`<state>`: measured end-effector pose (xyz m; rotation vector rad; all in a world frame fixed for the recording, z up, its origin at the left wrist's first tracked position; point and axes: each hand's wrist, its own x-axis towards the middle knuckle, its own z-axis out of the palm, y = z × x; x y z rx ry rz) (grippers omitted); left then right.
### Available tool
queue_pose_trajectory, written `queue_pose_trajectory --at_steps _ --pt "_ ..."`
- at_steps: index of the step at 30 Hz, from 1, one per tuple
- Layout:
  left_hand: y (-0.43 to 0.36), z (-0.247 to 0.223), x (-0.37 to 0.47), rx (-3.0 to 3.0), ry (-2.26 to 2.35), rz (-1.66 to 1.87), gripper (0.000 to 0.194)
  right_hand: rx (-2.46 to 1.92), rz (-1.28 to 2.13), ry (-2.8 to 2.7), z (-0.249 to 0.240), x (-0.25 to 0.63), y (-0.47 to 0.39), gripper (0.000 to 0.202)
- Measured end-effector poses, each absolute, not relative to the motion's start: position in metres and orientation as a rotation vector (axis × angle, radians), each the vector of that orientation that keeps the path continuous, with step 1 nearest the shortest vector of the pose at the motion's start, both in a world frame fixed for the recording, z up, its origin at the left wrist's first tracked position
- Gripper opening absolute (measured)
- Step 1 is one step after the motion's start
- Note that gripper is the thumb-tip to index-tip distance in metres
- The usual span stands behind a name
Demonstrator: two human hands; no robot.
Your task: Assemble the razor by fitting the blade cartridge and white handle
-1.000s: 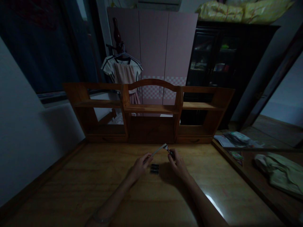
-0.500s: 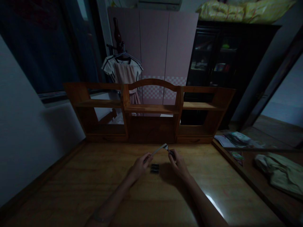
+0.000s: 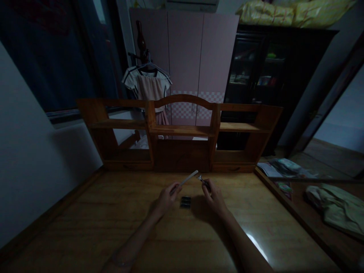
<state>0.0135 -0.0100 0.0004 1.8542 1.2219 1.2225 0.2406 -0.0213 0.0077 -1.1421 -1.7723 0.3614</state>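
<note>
My left hand (image 3: pixel 167 196) is closed around the lower end of a thin, pale, toothbrush-like stick (image 3: pixel 190 177), which points up and to the right. In my right hand (image 3: pixel 213 195) I grip the dark handle of a razor (image 3: pixel 200 177); its shiny metal head faces the stick's tip, with a small gap between them. Below and between the hands, a small dark case (image 3: pixel 185 202) with several dark sections lies on the wooden desk (image 3: pixel 113 220). Poor light hides the finer details of the stick and the razor head.
A wooden shelf unit (image 3: pixel 182 130) with small drawers stands along the desk's far edge. To the right lie papers (image 3: pixel 280 167) and a crumpled beige cloth (image 3: pixel 338 208). Behind are a pink wardrobe (image 3: pixel 186 53), a dark cabinet (image 3: pixel 287 79) and a hanging shirt (image 3: pixel 149 81).
The stick's tip has drawn away from the razor head, as my left hand shifted slightly left. My right hand with the razor has hardly moved.
</note>
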Motion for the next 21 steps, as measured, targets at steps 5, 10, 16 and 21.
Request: queue_pose_trajectory --at_steps 5,10,16,21 --pt "-0.0119 0.0021 0.0149 1.892 1.208 1.182 0.032 -1.137 0.368 -1.79 0.006 0.2413 -0.0205 0.017" --pt "-0.0107 -0.0002 0.0137 1.868 1.246 1.218 0.033 -1.154 0.35 -1.808 0.0087 0.2417 -0.0217 0.015" --pt "-0.0099 -0.0007 0.0139 1.876 1.277 1.199 0.033 -1.153 0.34 -1.811 0.007 0.2428 -0.0202 0.014" --pt "-0.0106 0.0003 0.0125 1.875 1.246 1.244 0.032 -1.164 0.331 -1.812 0.0049 0.2422 -0.019 0.013"
